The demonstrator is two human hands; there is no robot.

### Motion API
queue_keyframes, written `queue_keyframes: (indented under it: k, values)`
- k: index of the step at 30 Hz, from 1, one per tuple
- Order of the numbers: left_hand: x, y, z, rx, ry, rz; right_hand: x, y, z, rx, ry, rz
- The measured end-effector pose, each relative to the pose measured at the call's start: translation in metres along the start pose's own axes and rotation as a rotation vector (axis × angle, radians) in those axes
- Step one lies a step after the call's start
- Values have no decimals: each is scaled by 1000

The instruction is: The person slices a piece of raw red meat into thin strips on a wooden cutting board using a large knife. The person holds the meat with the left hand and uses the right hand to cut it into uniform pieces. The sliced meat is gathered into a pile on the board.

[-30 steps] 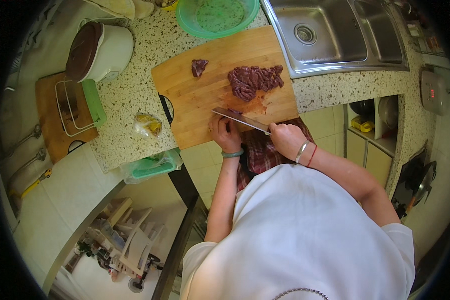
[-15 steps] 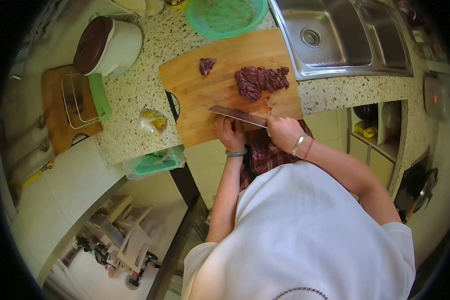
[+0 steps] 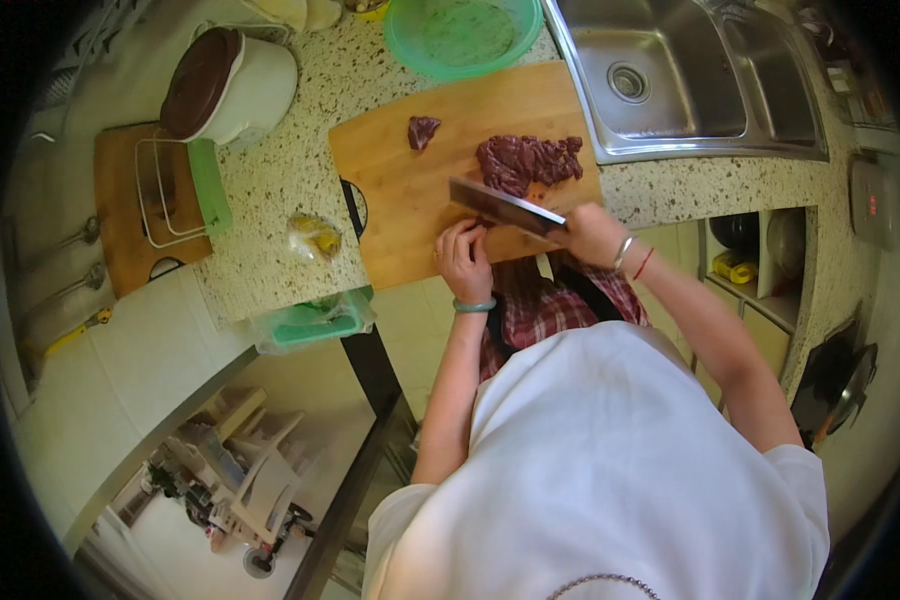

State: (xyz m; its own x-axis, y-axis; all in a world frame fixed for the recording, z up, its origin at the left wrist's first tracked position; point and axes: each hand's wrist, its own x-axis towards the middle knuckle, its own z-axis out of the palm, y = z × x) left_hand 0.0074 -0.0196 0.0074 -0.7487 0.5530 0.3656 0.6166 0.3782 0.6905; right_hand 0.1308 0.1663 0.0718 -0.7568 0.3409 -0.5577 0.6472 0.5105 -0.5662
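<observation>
My right hand (image 3: pixel 590 238) grips a kitchen cleaver (image 3: pixel 508 207), whose wide blade slants to the left above the near part of the wooden cutting board (image 3: pixel 395 215). My left hand (image 3: pixel 463 252) rests at the board's near edge with its fingers curled against a piece of dark red meat, mostly hidden by the fingers and blade. Beyond the blade lies a heap of sliced dark red meat (image 3: pixel 530 162). A smaller chunk of meat (image 3: pixel 422 132) sits alone farther left on the board. Reddish juice stains the wood near the blade.
A green basin (image 3: pixel 460 68) stands behind the board, and a steel sink (image 3: pixel 610 120) is at the far right. To the left are a white pot with a brown lid (image 3: pixel 200 85), a small plastic-wrapped yellow item (image 3: pixel 315 238) and a bag-lined green bin (image 3: pixel 315 320).
The cleaver has lifted and tilted off the board, and my right hand has moved right and slightly up. My left hand stays near the same spot, its fingers a little more drawn together.
</observation>
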Motion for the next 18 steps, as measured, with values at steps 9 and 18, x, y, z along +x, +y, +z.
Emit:
queue_keyframes:
  k: [9, 18]
  values:
    - [-1, 11, -7, -116, 96, -93, -27, -16, -12, 62, 281, -124]
    - [-3, 6, 0, 124, -3, -9, -45, -10, 21, -87, 211, -123]
